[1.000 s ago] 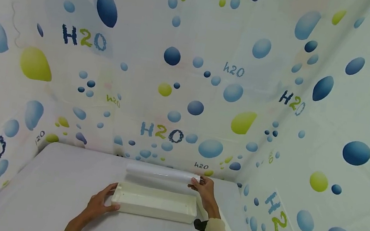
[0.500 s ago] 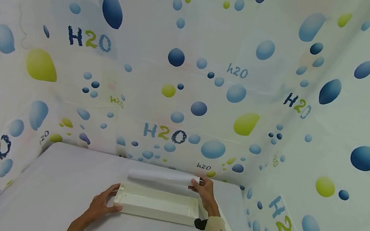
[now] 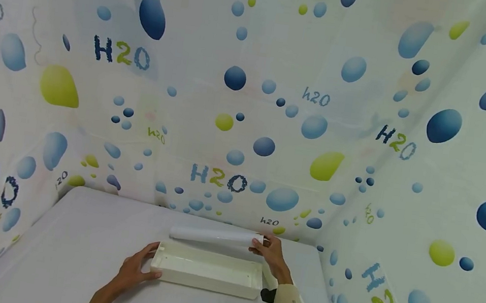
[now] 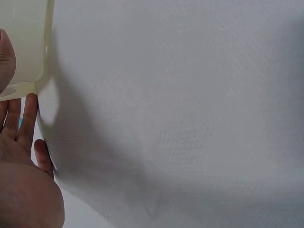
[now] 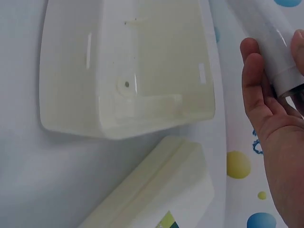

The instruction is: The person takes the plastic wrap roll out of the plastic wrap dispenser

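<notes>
R hand (image 3: 270, 252) grips the right end of a long white cylindrical roll (image 3: 213, 236), fingers and thumb curled round it; the roll's end shows in the wrist view (image 5: 280, 52) against the palm (image 5: 273, 118). Roll lies lengthwise, just behind and parallel to a cream rectangular plastic tray (image 3: 207, 269), open side up; whether roll rests on the table or is lifted: cannot tell.

L hand (image 3: 133, 269) holds the tray's left end, thumb over the rim, fingers along the outer wall (image 4: 26, 121).

Tray sits on a white cloth-covered table (image 3: 74, 242), approx. centre-right. Beside tray's right end, a second cream plastic piece (image 5: 156, 190), flat and ridged.

Backdrop: white sheet w/ blue and green bubble print (image 3: 250, 96) on three sides.
</notes>
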Demonstrator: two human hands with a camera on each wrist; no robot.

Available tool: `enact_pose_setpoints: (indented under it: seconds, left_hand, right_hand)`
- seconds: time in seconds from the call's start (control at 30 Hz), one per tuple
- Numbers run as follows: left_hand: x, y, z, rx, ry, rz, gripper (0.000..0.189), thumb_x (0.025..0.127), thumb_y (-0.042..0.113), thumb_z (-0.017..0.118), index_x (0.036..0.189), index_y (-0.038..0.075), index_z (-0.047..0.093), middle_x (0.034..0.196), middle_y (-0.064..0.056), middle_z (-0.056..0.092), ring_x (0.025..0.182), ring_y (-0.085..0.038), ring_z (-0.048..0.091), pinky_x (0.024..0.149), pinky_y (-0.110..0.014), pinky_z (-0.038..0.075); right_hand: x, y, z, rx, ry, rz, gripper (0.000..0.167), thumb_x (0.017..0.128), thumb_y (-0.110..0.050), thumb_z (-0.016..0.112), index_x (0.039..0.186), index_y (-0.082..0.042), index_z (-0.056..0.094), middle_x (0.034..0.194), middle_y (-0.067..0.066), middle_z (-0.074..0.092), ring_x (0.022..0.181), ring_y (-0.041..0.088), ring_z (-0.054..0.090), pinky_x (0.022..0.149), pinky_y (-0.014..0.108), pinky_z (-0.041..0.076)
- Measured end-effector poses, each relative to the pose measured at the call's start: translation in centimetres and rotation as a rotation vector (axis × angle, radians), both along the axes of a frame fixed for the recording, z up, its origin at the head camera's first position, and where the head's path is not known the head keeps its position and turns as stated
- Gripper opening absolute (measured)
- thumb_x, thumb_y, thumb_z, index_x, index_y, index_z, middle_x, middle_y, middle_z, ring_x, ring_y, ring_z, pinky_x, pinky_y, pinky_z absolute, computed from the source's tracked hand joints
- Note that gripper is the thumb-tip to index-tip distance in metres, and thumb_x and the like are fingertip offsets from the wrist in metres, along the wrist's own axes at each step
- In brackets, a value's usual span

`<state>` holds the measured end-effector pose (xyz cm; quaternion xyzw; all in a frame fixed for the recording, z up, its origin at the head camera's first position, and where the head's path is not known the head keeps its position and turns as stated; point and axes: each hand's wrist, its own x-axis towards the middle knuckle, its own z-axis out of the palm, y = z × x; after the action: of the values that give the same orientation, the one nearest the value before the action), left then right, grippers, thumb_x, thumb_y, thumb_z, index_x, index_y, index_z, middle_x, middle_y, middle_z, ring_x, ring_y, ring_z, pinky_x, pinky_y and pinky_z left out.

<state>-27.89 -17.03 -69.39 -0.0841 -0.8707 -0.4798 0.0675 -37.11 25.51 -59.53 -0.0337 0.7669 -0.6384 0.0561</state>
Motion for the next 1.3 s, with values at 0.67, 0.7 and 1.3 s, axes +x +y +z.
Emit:
enact_pose_setpoints:
  seconds: [0.67,0.7,1.3]
  left_hand:
    - [0.0,-0.2,0.8,0.021,0.022,0.017,0.092,0.078,0.03,0.099,0.154,0.004,0.055,0.148,-0.024,0.068,0.13,-0.045,0.07,0.107,-0.081,0.043]
    - [0.0,-0.2,0.8,0.028,0.022,0.014,0.091,0.078,0.03,0.099,0.154,0.004,0.055,0.148,-0.025,0.068,0.13,-0.045,0.07,0.107,-0.082,0.042]
    - [0.6,0.2,1.3,0.026,-0.103,-0.006,0.091,0.081,0.031,0.097,0.157,0.006,0.053,0.152,-0.022,0.067,0.138,-0.049,0.063,0.112,-0.085,0.036]
  right_hand:
    - [-1.9,0.3,-0.4,0.393,0.071,0.004,0.034,0.099,-0.005,0.079,0.131,0.006,0.071,0.104,0.02,0.072,0.082,0.015,0.056,0.072,0.024,0.047]
    - [-1.9,0.3,-0.4,0.399,0.071,0.008,0.033,0.099,-0.004,0.078,0.13,0.006,0.071,0.102,0.021,0.071,0.081,0.016,0.055,0.071,0.024,0.046]
    - [-2.0,1.6,-4.2,0.803,0.095,0.05,0.03,0.09,-0.016,0.089,0.117,-0.006,0.08,0.118,0.014,0.078,0.117,0.044,0.064,0.107,0.075,0.044]
